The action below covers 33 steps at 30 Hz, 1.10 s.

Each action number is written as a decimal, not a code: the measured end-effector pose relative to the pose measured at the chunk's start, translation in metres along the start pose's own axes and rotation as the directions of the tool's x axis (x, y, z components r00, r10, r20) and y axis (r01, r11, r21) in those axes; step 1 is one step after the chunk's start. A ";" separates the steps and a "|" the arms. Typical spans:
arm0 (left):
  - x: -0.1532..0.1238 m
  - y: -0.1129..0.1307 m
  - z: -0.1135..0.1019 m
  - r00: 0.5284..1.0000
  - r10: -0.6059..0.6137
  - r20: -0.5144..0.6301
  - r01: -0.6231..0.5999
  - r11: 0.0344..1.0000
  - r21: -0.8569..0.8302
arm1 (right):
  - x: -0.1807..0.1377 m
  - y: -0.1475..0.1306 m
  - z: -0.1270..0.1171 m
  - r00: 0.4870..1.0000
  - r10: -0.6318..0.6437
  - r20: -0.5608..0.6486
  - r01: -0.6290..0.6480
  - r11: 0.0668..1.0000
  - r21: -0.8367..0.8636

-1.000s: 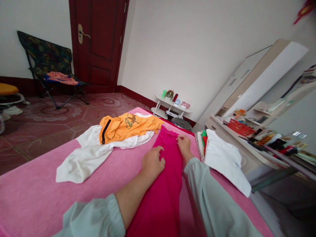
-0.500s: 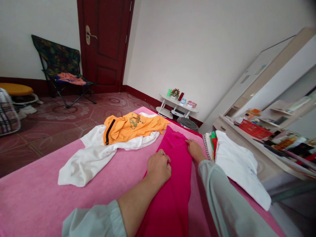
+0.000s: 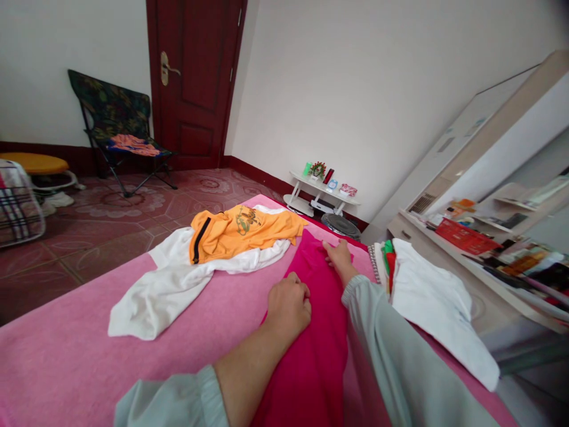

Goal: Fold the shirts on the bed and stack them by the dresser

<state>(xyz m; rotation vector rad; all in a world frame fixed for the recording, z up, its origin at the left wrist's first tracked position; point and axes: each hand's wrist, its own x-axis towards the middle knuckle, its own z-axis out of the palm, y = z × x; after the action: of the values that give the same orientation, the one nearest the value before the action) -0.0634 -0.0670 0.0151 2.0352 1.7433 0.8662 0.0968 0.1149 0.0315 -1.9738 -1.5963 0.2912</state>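
Since a second ago, both hands have shifted on the magenta garment (image 3: 317, 332): the left hand (image 3: 288, 303), then spread with loose fingers, has curled into a fist, while the right hand (image 3: 338, 256) sits slightly farther up the cloth near its top end.

Largest in view is the pink bed cover (image 3: 66, 362), filling the lower half of the picture from about 7 o'clock across to 4 o'clock. On it, just below centre and running down toward 6 o'clock, lies the magenta garment, stretched out long and narrow. The left hand rests on its left edge, knuckles up, fingers closed tight; whether cloth is pinched inside the fist cannot be told. The right hand lies at the garment's far end, toward 12 o'clock from the left hand, fingers extended and flat, pressing the fabric rather than gripping it. The garment thus passes under both hands, and its bulk lies nearer the person than either set of fingers.

At 9 o'clock from the hands, a white garment (image 3: 155, 290) sprawls on the cover, with an orange shirt (image 3: 240, 228) lying on top of it, its right edge just beside the magenta cloth. At 3 o'clock, a stack of folded clothes (image 3: 427, 296) topped in white sits beside the right sleeve.

A folding chair (image 3: 111, 112) stands at 10 o'clock beside the dark red door (image 3: 195, 77).
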 end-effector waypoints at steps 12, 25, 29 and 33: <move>0.002 -0.002 0.002 1.000 0.009 -0.026 -0.009 1.000 0.004 | -0.011 -0.029 -0.003 0.909 -0.416 -0.022 0.373 0.835 -0.405; 0.000 0.001 -0.002 1.000 -0.019 -0.001 0.019 1.000 0.017 | -0.004 -0.029 0.017 0.961 -0.276 -0.010 0.276 0.961 -0.009; 0.001 0.000 -0.002 1.000 -0.007 -0.015 0.007 1.000 0.014 | -0.003 -0.010 0.024 0.943 -0.331 -0.024 0.319 0.886 0.337; 0.002 -0.002 -0.001 1.000 -0.008 -0.028 0.008 1.000 -0.006 | -0.028 0.022 0.010 0.885 -0.465 -0.036 0.441 0.811 0.384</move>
<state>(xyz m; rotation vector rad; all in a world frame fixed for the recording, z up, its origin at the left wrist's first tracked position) -0.0650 -0.0644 0.0153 2.0205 1.7601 0.8999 0.1024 0.0885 0.0056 -1.2533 -1.8302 0.4326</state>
